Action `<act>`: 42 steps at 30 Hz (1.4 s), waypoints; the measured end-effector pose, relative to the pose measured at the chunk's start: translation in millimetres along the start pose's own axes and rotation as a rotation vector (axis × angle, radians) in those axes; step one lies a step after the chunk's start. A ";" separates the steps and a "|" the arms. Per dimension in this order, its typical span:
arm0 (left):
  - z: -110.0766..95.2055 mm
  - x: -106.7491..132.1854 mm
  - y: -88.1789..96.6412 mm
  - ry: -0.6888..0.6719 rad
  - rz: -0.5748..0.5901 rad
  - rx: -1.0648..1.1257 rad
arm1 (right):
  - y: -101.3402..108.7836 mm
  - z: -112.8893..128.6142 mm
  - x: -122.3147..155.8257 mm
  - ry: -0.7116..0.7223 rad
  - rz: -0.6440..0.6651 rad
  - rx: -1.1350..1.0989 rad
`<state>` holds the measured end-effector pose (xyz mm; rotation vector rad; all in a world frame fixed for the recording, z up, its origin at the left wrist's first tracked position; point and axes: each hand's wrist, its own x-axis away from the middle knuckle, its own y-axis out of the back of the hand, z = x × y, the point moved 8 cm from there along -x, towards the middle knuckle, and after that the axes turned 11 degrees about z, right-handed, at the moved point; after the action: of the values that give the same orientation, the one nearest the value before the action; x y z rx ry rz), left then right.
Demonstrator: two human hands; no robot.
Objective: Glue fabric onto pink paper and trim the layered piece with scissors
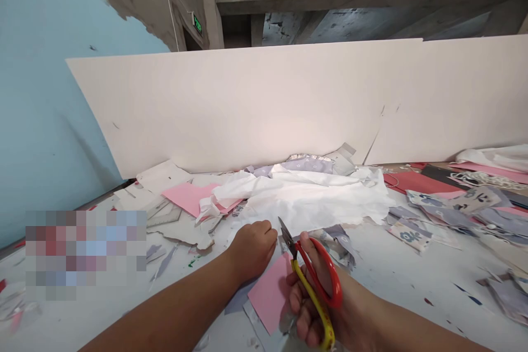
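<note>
My right hand grips a pair of scissors with red and yellow handles, fingers through the red loop. The steel blades point up and away from me, just past the top edge of a pink paper sheet. That sheet lies under and beside the scissors, and my right hand hides part of it. My left hand rests curled on the tabletop with its fingers closed, holding nothing I can see. Its knuckles sit close to a crumpled white cloth.
A tall white board stands along the far side of the paint-stained table, beside a blue wall. Pink paper, a red sheet and patterned lilac fabric scraps lie about. A pixelated patch covers the left area.
</note>
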<state>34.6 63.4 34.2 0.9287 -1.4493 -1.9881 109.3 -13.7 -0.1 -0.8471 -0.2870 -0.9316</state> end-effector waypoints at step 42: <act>98.4 8.3 14.9 0.486 0.061 0.428 | 12.5 -2.6 -8.2 -0.027 0.005 0.013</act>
<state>-46.4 112.6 66.0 1.4100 -1.6025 -1.2944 114.1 -6.9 -12.8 -0.8491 -0.3136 -0.9130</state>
